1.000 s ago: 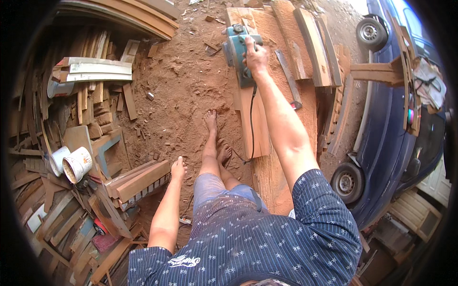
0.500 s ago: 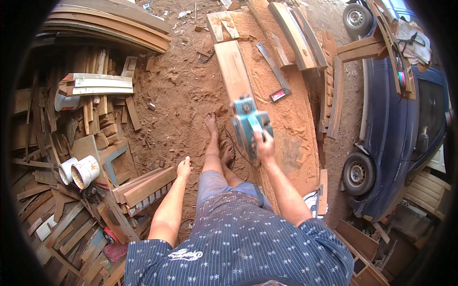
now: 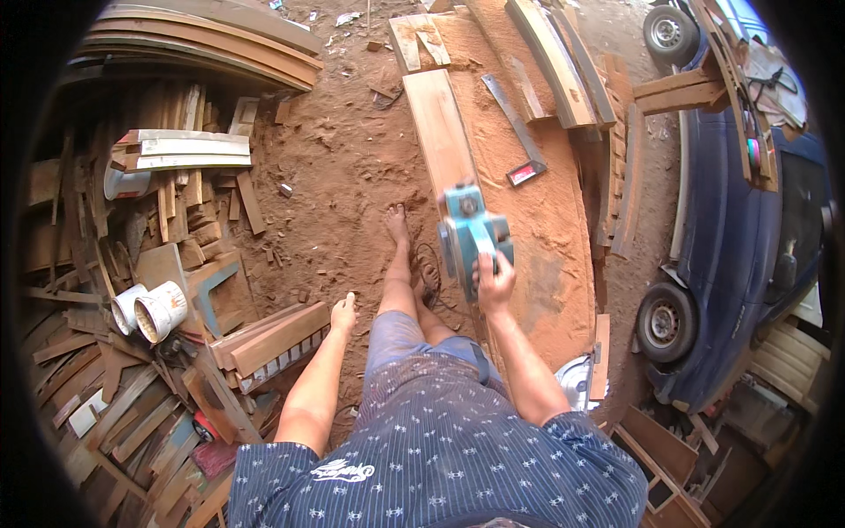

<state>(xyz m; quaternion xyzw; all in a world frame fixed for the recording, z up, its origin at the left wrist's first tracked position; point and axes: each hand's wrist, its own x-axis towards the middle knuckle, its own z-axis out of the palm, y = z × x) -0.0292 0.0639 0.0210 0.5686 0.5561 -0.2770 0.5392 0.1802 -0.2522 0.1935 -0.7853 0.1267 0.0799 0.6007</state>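
The right hand [image 3: 495, 280] is clamped around the rear handle of the teal power planer [image 3: 469, 236], which sits flat on the long plank [image 3: 440, 132], while the left hand [image 3: 343, 312], fingers loosely open and empty, rests on stacked timber [image 3: 273, 339], apparently for balance.

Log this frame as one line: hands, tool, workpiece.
right hand: grips teal electric planer | planer: on long plank, near end | left hand: open, resting on stacked boards | ground: sawdust

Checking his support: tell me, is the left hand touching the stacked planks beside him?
Touching. The head view shows the left hand with its fingers resting on the end of the stacked planks.
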